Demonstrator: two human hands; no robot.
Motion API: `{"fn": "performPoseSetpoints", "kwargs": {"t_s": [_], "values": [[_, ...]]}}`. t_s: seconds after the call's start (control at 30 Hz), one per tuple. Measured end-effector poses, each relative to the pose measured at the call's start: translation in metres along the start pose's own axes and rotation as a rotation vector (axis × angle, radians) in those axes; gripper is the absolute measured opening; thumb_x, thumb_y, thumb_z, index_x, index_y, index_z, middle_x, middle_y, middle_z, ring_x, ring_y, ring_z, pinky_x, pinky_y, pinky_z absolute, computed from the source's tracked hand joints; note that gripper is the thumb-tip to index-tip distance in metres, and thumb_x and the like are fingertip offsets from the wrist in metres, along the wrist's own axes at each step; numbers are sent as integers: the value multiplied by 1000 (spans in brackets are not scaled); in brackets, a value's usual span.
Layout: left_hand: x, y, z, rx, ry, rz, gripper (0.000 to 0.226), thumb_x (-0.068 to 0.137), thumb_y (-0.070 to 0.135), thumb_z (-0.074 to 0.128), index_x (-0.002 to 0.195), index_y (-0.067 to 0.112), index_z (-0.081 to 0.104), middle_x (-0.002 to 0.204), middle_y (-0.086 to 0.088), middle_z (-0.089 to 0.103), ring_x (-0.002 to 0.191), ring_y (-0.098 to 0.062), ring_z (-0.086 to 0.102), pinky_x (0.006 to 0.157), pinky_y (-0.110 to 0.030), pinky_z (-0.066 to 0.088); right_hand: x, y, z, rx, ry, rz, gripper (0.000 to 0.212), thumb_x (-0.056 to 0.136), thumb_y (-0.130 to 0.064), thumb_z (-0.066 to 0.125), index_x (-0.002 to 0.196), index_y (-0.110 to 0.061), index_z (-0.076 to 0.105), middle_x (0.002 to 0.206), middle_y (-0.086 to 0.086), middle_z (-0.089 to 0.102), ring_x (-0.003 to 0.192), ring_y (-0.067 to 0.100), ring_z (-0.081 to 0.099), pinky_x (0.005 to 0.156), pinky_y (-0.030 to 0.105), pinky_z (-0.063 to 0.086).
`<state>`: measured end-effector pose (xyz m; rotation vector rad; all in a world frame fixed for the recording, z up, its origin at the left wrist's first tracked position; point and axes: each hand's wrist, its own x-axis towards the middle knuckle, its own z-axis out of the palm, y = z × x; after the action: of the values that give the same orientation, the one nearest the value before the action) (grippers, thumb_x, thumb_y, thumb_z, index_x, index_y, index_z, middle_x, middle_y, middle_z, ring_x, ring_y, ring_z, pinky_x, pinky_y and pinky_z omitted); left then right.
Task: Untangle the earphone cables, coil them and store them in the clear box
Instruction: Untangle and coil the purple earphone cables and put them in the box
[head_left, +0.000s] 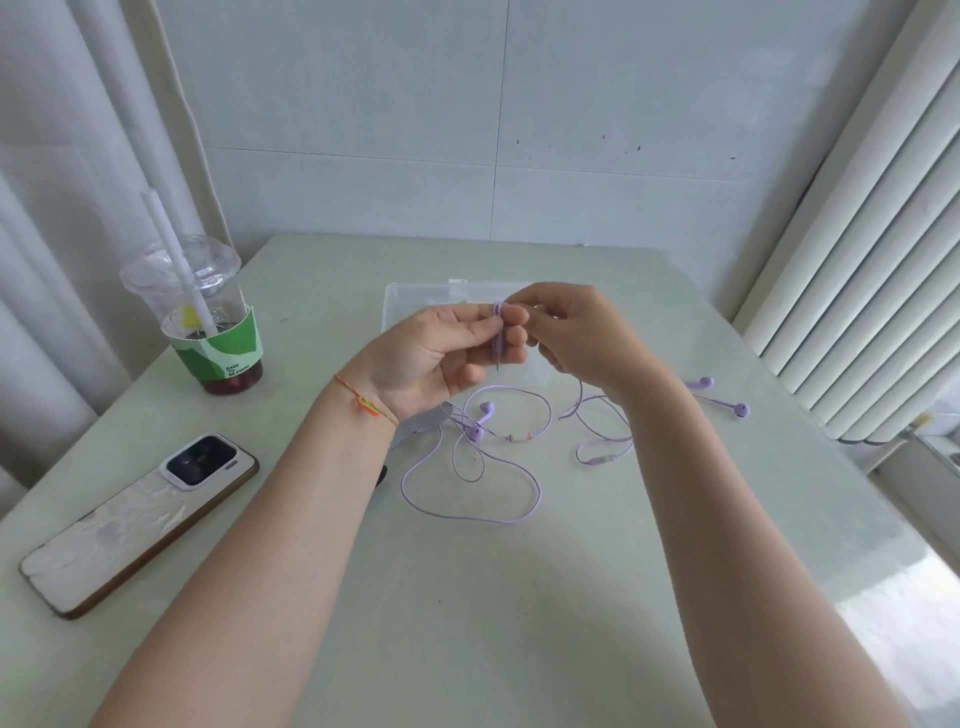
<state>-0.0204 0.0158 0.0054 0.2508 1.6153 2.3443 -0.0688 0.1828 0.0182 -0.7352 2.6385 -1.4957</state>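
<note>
Purple earphone cables (470, 499) lie in loose loops on the pale table, below my hands. My left hand (441, 358) holds the purple jack plug (498, 338) upright against its fingers, metal tip pointing down. My right hand (576, 332) pinches the cable at the top of the plug. Two earbuds (480, 421) rest near the loops in the middle. Two more earbuds (722, 397) lie to the right, past my right forearm. The clear box (415, 304) sits behind my hands, mostly hidden by them.
A plastic cup (208, 322) with a straw and green sleeve stands at the back left. A phone (137, 525) lies face down at the left. A white radiator (862, 260) runs along the right side. The table (467, 623) ends at the wall behind.
</note>
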Motion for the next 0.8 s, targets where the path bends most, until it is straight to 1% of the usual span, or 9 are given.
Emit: {"fn": "performPoseSetpoints", "kwargs": {"t_s": [0.13, 0.2, 0.27, 0.37, 0.47, 0.53, 0.6, 0.7, 0.8], "values": [[0, 0, 3, -102, 4, 22, 23, 99, 3, 40, 94, 8, 62, 91, -6, 72, 89, -16, 71, 52, -12, 51, -3, -1, 4, 49, -43, 14, 24, 95, -12, 50, 91, -20, 72, 59, -6, 53, 45, 6, 38, 44, 13, 33], [1, 1, 2, -150, -8, 31, 22, 99, 2, 39, 92, 7, 60, 91, -7, 72, 87, -17, 71, 57, -13, 53, -4, -2, 4, 45, -58, 25, 28, 94, -7, 47, 91, -21, 71, 52, -14, 51, 44, 6, 38, 44, 11, 33], [2, 1, 0, -205, -19, 27, 20, 97, 4, 40, 94, 7, 60, 83, -4, 68, 78, -13, 68, 57, -15, 53, -5, -5, 5, 43, -85, 34, 27, 95, -12, 48, 87, -25, 70, 57, -11, 52, 46, 8, 39, 45, 13, 34], [1, 1, -1, -285, -40, 31, 24, 92, 7, 44, 108, 5, 62, 78, 0, 61, 71, -9, 63, 53, -14, 51, -6, -6, 6, 14, -135, 49, 25, 97, -21, 50, 82, -31, 68, 69, -3, 56, 47, 11, 41, 45, 16, 34], [2, 1, -1, -294, -13, 99, 28, 95, 8, 41, 117, 8, 59, 86, 1, 68, 83, -10, 69, 53, -14, 52, -9, -7, 9, -30, -198, 72, 26, 98, -21, 48, 78, -27, 64, 71, -2, 60, 51, 15, 43, 48, 21, 36], [4, 1, -2, -292, 42, 133, 26, 99, 7, 39, 113, 10, 60, 101, -2, 72, 98, -16, 70, 57, -16, 55, -12, -10, 9, -76, -267, 99, 28, 99, -22, 47, 75, -20, 62, 59, -10, 59, 47, 13, 42, 47, 20, 36], [6, -1, -5, -245, 82, 154, 23, 101, 6, 39, 109, 10, 60, 113, -6, 70, 107, -21, 67, 61, -21, 57, -14, -13, 8, -165, -331, 106, 32, 99, -27, 48, 70, -18, 60, 45, -13, 52, 42, 13, 41, 44, 18, 35], [8, -5, -11, -94, 145, 163, 22, 101, 4, 40, 106, 8, 61, 119, -9, 67, 111, -24, 65, 64, -28, 59, -15, -16, 6, -235, -354, 79, 26, 94, -31, 53, 84, -14, 71, 55, -5, 53, 49, 19, 44, 46, 23, 37], [8, -8, -11, 112, 205, 110, 21, 99, 5, 46, 102, 11, 66, 92, -4, 70, 92, -22, 67, 57, -27, 58, -14, -17, 0, -231, -247, 34, 19, 91, -27, 59, 82, -14, 70, 49, -10, 46, 45, 13, 42, 46, 21, 38]]}}
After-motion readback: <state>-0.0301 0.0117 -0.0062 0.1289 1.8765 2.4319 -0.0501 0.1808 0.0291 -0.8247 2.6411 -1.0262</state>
